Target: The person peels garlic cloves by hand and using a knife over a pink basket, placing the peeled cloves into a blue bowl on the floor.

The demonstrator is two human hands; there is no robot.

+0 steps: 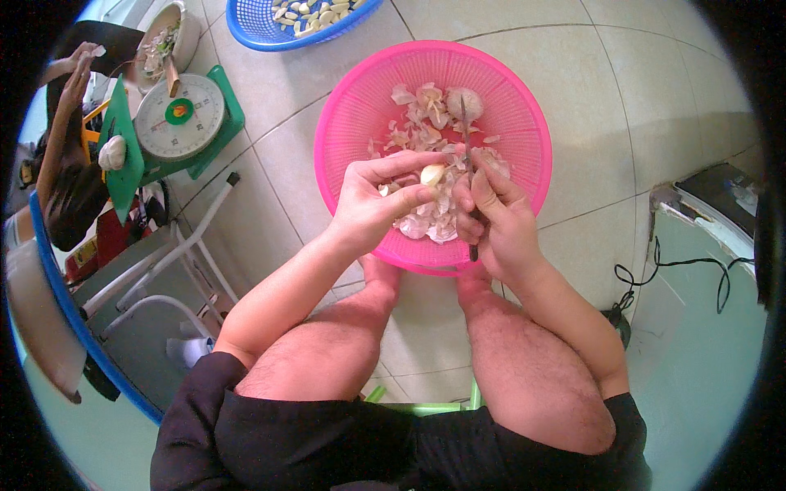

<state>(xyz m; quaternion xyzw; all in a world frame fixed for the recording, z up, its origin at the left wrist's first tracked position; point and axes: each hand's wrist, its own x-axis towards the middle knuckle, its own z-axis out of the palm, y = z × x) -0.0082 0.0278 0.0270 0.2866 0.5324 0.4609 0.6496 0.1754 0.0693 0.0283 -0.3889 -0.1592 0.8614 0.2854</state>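
Note:
Over a pink plastic basket (522,104), my left hand (384,190) pinches a pale garlic clove (433,175) between thumb and fingers. A small knife (466,132) is gripped in my right hand (497,205). Its narrow blade points away from me, and the dark handle end shows below my fingers. Beneath both hands, papery garlic skins (424,221) are heaped in the basket. A whole garlic bulb (465,104) lies among them at the far side, partly behind the blade tip.
A blue basket (245,27) of peeled cloves stands on the tiled floor ahead. To the left are a green dial scale (230,123), a bowl of scraps (190,43) and a metal-framed stand (202,227). Another person's hands (77,67) are at far left. A black cable (632,276) hangs right.

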